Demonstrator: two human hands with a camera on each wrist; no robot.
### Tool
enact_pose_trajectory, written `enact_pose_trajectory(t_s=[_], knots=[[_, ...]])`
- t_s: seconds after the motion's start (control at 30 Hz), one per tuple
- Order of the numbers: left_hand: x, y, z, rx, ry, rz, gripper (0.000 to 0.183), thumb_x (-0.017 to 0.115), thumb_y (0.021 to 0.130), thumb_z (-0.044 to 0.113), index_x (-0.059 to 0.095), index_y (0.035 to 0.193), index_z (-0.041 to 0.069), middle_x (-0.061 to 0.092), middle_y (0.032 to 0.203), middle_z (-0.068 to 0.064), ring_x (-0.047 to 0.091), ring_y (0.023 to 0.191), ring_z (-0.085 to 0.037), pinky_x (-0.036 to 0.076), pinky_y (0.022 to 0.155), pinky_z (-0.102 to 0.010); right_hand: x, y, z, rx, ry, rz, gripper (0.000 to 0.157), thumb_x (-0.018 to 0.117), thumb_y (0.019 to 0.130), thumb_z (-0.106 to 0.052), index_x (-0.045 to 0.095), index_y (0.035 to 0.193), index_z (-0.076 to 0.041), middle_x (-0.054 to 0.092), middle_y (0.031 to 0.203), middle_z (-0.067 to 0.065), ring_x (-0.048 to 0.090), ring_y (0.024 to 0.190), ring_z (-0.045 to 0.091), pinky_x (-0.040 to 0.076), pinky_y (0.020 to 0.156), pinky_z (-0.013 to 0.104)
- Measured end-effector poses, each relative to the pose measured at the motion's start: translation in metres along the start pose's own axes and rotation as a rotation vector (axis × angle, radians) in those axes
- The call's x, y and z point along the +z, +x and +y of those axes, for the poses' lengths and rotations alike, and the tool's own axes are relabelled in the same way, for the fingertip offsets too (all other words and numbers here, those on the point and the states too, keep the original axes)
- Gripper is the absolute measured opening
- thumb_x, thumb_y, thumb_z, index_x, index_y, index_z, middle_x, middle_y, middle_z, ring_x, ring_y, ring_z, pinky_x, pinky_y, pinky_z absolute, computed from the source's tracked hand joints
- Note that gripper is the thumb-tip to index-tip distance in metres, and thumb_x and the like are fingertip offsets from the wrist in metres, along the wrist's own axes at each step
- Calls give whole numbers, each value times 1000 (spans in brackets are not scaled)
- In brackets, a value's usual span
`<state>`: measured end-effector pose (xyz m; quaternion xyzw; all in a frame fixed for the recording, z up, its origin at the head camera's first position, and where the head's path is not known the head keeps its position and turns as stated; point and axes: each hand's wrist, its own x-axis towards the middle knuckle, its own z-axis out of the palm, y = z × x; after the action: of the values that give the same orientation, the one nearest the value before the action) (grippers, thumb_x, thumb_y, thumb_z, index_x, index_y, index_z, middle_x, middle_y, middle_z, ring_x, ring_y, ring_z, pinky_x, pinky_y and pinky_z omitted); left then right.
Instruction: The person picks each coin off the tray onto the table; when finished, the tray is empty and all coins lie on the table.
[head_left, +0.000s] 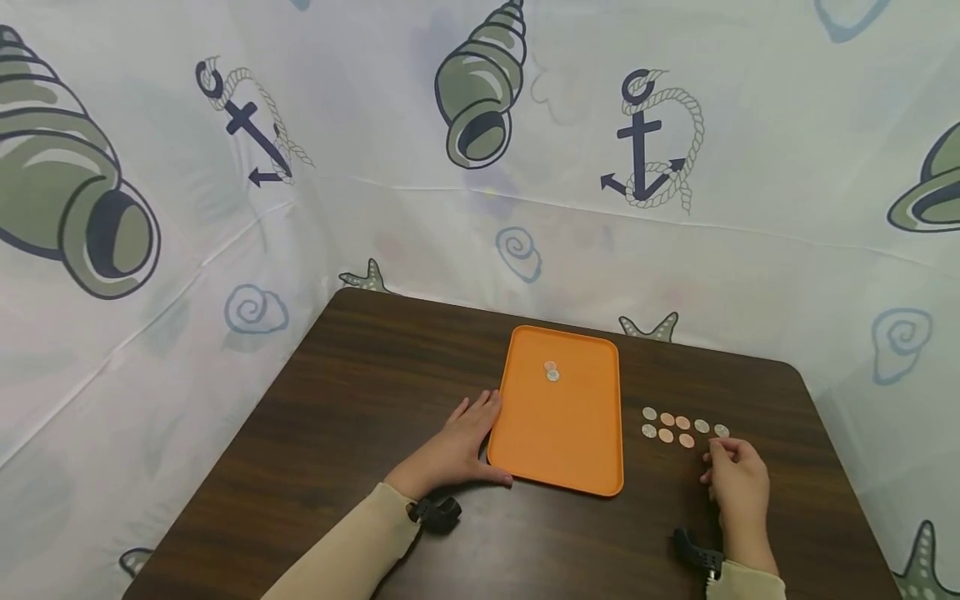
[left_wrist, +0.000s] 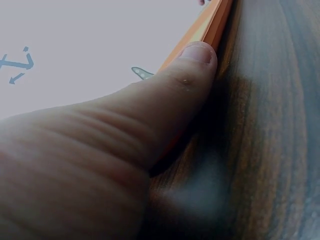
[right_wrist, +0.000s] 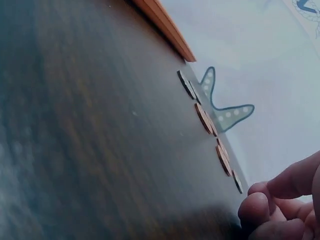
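Note:
On the brown table lies an orange tray. Along its left edge rests my left hand, fingers spread and straight. Its thumb lies against the tray's near edge. Two coins, one copper and one silver, touch each other in the tray's upper part. To the right of the tray, several copper and silver coins lie flat in two rows. At the right end of the nearer row is my right hand. Its thumb and fingertips come together there; whether a coin is between them is hidden.
The dark wood-grain table meets a pale curtain printed with shells, anchors and starfish at the back and sides. A black strap device sits on the left wrist and a similar one on the right.

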<state>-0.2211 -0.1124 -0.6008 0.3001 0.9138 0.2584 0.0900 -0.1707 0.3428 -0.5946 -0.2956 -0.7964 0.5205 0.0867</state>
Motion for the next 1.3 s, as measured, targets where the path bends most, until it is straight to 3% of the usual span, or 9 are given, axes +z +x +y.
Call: enact_pose_trajectory(t_s=[0.23,0.3,0.47,0.6,0.73,0.9,1.03,1.13,1.3], knots=[[-1,0,0,-2,-7,-2,139,83,81,76,9,176,8,10,185,-8,6,173,-24,4,141,-56,13,-20,-19,-93,-51,26,28,57,112,-27,63,130,-7,70,82,-10,63,60,12,51,49,29],[-1,-1,1,-3,-7,-3,139,83,81,76,9,176,8,9,185,-8,6,173,-23,4,141,-55,22,-30,-36,-114,-17,-59,28,59,113,-28,63,131,-7,71,86,-5,64,64,16,52,51,30],[-4,-3,-1,8,-17,7,138,84,82,74,10,176,7,11,185,-9,7,173,-24,4,141,-56,63,-47,-90,-135,77,-396,33,64,112,-26,60,136,-3,72,98,6,66,73,23,52,53,30],[-6,-4,-2,1,-17,20,138,85,81,74,11,176,8,12,185,-10,8,173,-24,5,140,-56,112,-37,-122,-191,72,-526,37,67,109,-18,58,140,0,72,109,17,73,79,25,57,55,29],[-4,-2,-2,9,-7,14,137,84,82,75,12,176,7,12,185,-10,9,173,-26,6,140,-58,156,-16,-129,-191,75,-547,42,68,108,-16,53,145,0,68,112,21,75,80,23,63,58,30],[0,-1,-2,6,11,-1,137,80,82,80,11,177,9,10,185,-8,8,173,-25,7,140,-58,188,-3,-119,-140,26,-490,42,77,104,-23,59,136,-5,65,98,13,64,64,20,61,54,31],[0,-1,-2,7,7,13,138,79,81,81,11,177,9,10,185,-7,8,173,-24,6,140,-58,199,-4,-115,-242,-169,-374,32,81,100,-28,68,124,-11,66,93,10,60,61,20,55,55,29],[1,-1,-2,4,6,16,138,80,81,81,12,177,9,10,185,-8,8,173,-24,6,140,-57,203,-6,-116,-290,-291,-339,27,78,101,-31,69,119,-12,68,95,10,61,63,22,50,56,30],[2,1,-1,9,-2,10,137,80,81,80,13,177,9,11,185,-8,8,173,-25,7,140,-58,197,-10,-118,-274,-319,-373,21,73,104,-30,67,110,-11,64,94,7,58,75,23,45,62,30]])
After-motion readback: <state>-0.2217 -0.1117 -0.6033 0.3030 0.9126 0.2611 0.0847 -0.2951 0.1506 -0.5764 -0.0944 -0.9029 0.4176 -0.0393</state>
